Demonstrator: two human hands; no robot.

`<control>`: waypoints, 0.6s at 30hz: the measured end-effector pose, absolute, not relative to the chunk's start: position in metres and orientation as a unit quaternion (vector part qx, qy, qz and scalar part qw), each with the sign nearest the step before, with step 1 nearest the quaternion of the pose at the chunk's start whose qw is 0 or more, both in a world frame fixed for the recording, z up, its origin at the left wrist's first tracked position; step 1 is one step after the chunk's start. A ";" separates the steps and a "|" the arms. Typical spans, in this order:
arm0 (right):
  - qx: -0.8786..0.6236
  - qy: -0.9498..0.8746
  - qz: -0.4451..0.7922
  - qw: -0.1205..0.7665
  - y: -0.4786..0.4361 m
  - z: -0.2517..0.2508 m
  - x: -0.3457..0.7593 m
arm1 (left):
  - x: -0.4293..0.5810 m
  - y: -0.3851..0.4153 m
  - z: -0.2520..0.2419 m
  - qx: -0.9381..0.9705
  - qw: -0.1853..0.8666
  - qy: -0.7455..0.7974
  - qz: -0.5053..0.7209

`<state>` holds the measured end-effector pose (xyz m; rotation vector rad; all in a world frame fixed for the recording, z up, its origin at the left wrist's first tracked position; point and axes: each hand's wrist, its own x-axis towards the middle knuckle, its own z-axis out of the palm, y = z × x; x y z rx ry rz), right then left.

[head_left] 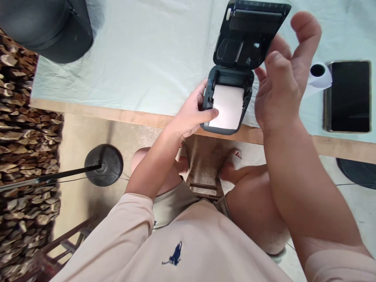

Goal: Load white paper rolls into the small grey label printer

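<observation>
A small black label printer (248,84) is held over the table's front edge with its lid (249,33) swung up. White paper (229,105), which looks like a roll, sits in its compartment. My left hand (190,111) grips the printer's left side, thumb resting on the paper's edge. Beside the raised lid, my right hand (283,74) has its fingers apart and partly curled; some fingertips are behind the lid, and whether they touch it is hidden. Just right of that hand lies another white paper roll (320,76) with a dark core.
A dark phone or tablet (348,96) lies on the cloth-covered table (147,51) at the right. A black bin-like container (64,31) stands at the far left. Below are a round stand base (104,164), a wooden stool (205,186) and stacked firewood (26,196).
</observation>
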<state>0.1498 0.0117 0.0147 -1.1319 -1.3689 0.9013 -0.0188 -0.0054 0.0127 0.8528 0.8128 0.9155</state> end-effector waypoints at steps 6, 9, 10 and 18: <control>-0.470 -0.423 0.458 0.625 0.018 0.014 0.150 | -0.020 -0.006 0.011 0.358 0.749 0.369 0.418; -0.471 -0.416 0.505 0.591 0.012 0.009 0.148 | -0.020 -0.007 0.011 0.359 0.745 0.371 0.423; -0.462 -0.425 0.521 0.579 0.009 0.007 0.146 | -0.020 -0.007 0.011 0.359 0.748 0.367 0.422; -0.403 -0.476 0.604 0.495 -0.010 0.009 0.141 | -0.012 -0.009 0.016 0.250 0.762 0.371 0.467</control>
